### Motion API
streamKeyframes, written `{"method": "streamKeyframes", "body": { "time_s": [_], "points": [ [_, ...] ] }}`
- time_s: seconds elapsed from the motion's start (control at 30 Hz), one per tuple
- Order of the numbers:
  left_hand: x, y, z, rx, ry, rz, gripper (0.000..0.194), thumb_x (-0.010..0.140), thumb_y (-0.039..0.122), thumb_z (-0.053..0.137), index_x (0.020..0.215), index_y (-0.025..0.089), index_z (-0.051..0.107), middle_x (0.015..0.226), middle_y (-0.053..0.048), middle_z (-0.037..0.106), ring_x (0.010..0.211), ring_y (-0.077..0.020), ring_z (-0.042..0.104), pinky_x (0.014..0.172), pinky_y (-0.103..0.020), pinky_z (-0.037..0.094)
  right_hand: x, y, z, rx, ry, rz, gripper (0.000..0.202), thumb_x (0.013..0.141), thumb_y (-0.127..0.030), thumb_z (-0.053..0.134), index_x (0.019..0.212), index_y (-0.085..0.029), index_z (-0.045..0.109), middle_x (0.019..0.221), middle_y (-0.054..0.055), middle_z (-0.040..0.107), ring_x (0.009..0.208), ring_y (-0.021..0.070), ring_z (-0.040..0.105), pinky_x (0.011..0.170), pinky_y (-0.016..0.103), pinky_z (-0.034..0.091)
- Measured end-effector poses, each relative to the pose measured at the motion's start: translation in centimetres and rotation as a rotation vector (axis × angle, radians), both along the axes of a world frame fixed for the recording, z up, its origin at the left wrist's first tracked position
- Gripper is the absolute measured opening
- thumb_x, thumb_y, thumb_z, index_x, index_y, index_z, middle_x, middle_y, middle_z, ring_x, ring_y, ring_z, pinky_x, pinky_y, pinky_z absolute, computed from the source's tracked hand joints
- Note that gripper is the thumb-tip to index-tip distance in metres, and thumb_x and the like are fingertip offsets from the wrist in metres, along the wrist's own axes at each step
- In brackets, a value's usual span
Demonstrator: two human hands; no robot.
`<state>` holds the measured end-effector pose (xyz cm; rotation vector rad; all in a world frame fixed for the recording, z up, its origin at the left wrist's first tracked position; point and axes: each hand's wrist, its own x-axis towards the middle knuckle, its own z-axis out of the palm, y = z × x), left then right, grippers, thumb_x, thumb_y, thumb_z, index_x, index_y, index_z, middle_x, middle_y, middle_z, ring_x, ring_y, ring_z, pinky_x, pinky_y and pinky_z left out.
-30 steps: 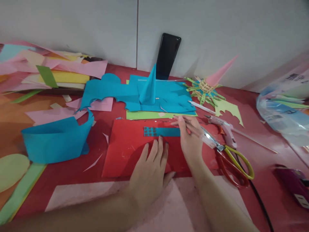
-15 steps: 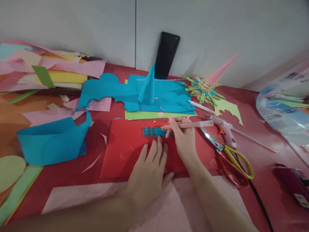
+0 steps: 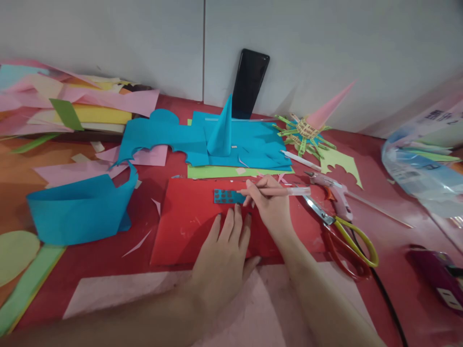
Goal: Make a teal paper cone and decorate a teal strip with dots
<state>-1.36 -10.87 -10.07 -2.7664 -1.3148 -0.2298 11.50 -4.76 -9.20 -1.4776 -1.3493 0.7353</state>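
My right hand [image 3: 269,205] is closed around a slim pen [image 3: 273,192] with a pale, clear end, its tip over a small blue paper strip [image 3: 221,196]. Rows of dark marks show on the strip's left part; my right fingers cover its right end. Flat on the red board [image 3: 181,226] lies my left hand [image 3: 226,250], fingers stretched out, with fingertips at the strip's lower edge. A blue paper cone [image 3: 221,132] stands behind the board on blue sheets [image 3: 260,140]. To the left sits a folded blue paper boat shape [image 3: 77,209].
Scissors [image 3: 329,220] and a pink glue gun [image 3: 333,185] lie right of the board. A black phone [image 3: 250,82] leans on the wall. A pink cone [image 3: 331,106] on green strips stands back right. Paper scraps [image 3: 104,103] pile up at left; a purple object [image 3: 434,274] lies far right.
My right hand and the pen have shifted slightly left along the blue strip. My left hand stays in place.
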Motion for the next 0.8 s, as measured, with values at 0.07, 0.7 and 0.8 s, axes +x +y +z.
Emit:
{"method": "streamKeyframes", "body": {
  "time_s": [0.07, 0.7, 0.8],
  "points": [
    [-0.02, -0.06, 0.04, -0.009, -0.002, 0.005, 0.055, 0.086, 0.045, 0.031, 0.124, 0.009, 0.047, 0.128, -0.017, 0.049, 0.118, -0.0288, 0.043, 0.093, -0.042, 0.037, -0.04, 0.0, 0.0, -0.001, 0.003, 0.005, 0.024, 0.08, -0.032, 0.055, 0.06, -0.02, 0.05, 0.051, -0.002, 0.059, 0.049, 0.0112, 0.058, 0.05, 0.022, 0.043],
    [0.02, -0.05, -0.2, -0.01, 0.001, -0.001, 0.057, 0.086, 0.045, 0.03, 0.126, 0.007, 0.045, 0.129, -0.019, 0.047, 0.119, -0.0302, 0.041, 0.093, -0.043, 0.036, -0.04, 0.06, -0.23, -0.007, 0.012, 0.026, 0.026, 0.079, -0.034, 0.056, 0.059, -0.021, 0.047, 0.051, -0.003, 0.059, 0.053, 0.0132, 0.061, 0.05, 0.024, 0.043],
    [0.02, -0.04, -0.21, -0.009, 0.002, -0.001, 0.057, 0.086, 0.045, 0.03, 0.126, 0.006, 0.044, 0.129, -0.02, 0.047, 0.119, -0.0305, 0.041, 0.092, -0.043, 0.036, -0.03, 0.07, -0.23, -0.008, 0.037, 0.042, 0.026, 0.08, -0.032, 0.055, 0.058, -0.021, 0.045, 0.049, -0.004, 0.058, 0.054, 0.0141, 0.063, 0.052, 0.024, 0.044]
  ]
}}
